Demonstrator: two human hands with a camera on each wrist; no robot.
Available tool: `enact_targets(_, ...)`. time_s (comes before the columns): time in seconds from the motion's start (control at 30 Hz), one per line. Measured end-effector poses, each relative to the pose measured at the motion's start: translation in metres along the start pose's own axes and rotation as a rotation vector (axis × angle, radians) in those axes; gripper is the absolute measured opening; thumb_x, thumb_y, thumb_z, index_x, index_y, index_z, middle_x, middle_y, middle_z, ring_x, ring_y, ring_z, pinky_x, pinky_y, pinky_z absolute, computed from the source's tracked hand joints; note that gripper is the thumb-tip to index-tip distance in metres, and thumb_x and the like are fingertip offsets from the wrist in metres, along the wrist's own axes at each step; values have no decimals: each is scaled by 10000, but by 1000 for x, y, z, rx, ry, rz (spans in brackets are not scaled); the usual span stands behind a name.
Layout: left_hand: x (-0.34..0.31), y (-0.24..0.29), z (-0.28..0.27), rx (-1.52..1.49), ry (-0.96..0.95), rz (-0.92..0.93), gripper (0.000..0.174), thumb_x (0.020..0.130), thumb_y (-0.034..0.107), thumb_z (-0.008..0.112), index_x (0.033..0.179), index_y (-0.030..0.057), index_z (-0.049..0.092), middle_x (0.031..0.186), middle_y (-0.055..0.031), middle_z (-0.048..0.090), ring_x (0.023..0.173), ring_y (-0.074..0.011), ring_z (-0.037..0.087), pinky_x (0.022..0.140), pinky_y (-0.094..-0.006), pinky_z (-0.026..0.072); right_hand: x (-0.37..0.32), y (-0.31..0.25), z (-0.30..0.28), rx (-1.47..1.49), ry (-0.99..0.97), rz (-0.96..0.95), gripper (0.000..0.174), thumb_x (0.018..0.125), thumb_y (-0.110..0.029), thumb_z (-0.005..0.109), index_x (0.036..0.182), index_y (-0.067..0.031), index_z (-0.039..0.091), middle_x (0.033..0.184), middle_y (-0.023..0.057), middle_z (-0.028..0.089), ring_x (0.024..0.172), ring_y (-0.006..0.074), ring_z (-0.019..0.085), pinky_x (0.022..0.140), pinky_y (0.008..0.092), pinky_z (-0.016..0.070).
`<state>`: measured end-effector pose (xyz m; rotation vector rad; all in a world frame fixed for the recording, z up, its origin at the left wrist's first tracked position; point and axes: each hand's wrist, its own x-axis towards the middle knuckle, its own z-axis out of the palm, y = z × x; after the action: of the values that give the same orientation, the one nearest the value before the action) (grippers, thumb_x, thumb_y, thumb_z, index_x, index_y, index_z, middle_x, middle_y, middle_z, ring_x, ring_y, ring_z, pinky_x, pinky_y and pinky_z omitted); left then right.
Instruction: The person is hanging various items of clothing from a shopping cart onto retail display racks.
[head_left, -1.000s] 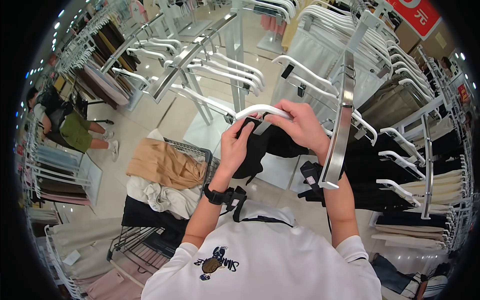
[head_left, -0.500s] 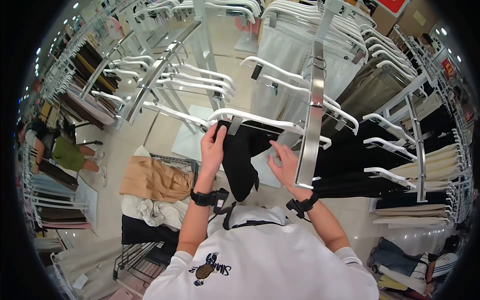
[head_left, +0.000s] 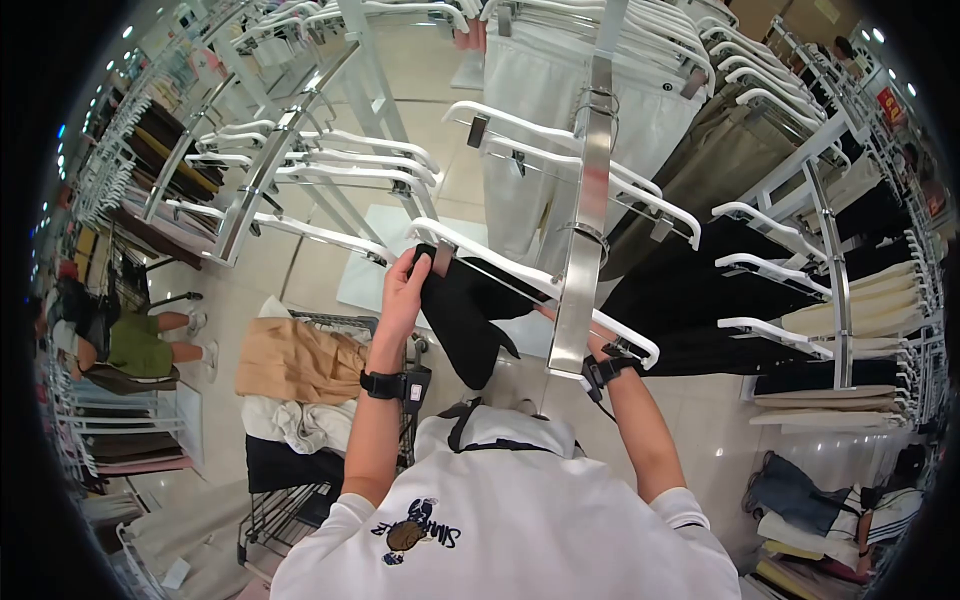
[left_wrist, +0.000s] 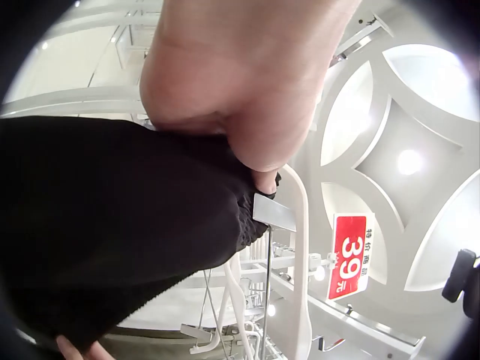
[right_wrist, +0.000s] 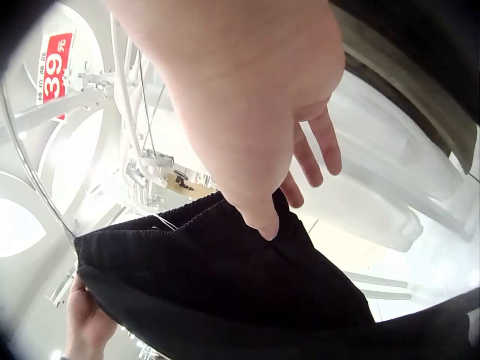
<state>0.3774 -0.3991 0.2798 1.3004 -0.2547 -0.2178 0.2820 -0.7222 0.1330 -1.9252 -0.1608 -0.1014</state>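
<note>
A black garment with a gathered elastic waistband (head_left: 465, 330) hangs below a white hanger (head_left: 490, 258). One end of its waistband sits in the hanger's metal clip (left_wrist: 274, 212). My left hand (head_left: 402, 295) pinches that end, right beside the clip. At the other side of the waist, my right hand (right_wrist: 247, 127) has its thumb on the outside of the cloth and the index finger behind, with the other fingers spread. In the head view a flat metal rail (head_left: 580, 230) and the hanger cover much of the right hand. The waist opening shows in the right wrist view.
Left of me stands a shopping cart (head_left: 280, 525) piled with a tan garment (head_left: 300, 358) and a white one (head_left: 305, 425). White hangers (head_left: 350, 160) hang on racks ahead. Black clothes (head_left: 690, 300) hang at the right. A person in green shorts (head_left: 140, 345) is at far left.
Both hands were together at the clip. The right hand has let go there, moved right along the waistband and taken its other side. The left hand keeps its pinch. The view has shifted.
</note>
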Motion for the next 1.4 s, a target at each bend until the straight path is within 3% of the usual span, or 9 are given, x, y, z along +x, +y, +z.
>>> enact_targets(0.2,10,-4,9,155,35,58,268,1029,145,637,1220,-36,686,1061,6,700,948,-62,599,847,-221,477,-97,-105,-47,-406,145,495,382,867,-365,797,1060,-38,748,1071,158,719,939,315,687,804,382,539)
enact_targets(0.33,12,-26,19,119,19,60,280,1030,137,634,1240,-40,683,1072,-7,701,960,-65,600,859,-222,476,-128,-159,-65,-435,375,30,216,864,-164,798,1002,-2,758,977,161,756,860,301,721,743,373,576)
enact_targets(0.6,3,-28,49,305,208,108,98,1016,102,636,1017,12,675,995,-14,691,960,-86,602,868,-270,479,-158,-213,-64,-393,496,272,236,874,-189,800,1009,-2,750,856,152,725,643,284,676,637,335,566)
enact_targets(0.73,-51,-3,54,627,204,488,200,902,87,728,823,43,550,824,-51,611,745,-183,576,697,-303,469,-168,-209,-69,-484,509,88,194,875,-133,778,1012,-5,725,973,123,734,703,283,684,624,343,555)
enact_targets(0.83,-114,35,89,733,-313,934,199,727,127,795,813,108,617,860,-25,646,741,-251,614,613,-362,495,-182,-218,-75,-443,515,150,183,876,-99,763,1007,15,703,1038,140,721,739,296,691,621,331,550)
enact_targets(0.87,-134,88,155,478,-692,1086,204,715,109,771,904,152,706,881,-17,672,824,-271,656,690,-355,527,-188,-220,-78,-432,510,164,185,877,-96,761,1006,22,701,1043,145,719,742,303,692,626,332,550)
enact_targets(0.97,-133,104,224,584,-553,1214,456,714,176,799,1153,118,689,1267,-145,597,1164,-361,587,948,-457,489,-196,-210,-84,-440,500,89,186,870,-94,765,1005,17,702,1022,138,722,733,314,685,636,346,545)
enact_targets(1.17,-85,109,282,907,-470,1054,668,820,311,821,1370,21,575,1219,-134,661,1159,-287,618,1009,-469,474,-198,-206,-102,-411,490,45,166,848,-79,764,980,9,717,941,137,713,763,314,684,675,359,532)
enact_targets(1.4,-63,90,278,903,-668,666,357,882,320,786,1141,87,710,879,-104,715,770,-277,697,697,-380,531,-182,-219,-134,-315,447,1,162,857,-61,756,999,15,738,934,113,741,789,218,698,701,294,524)
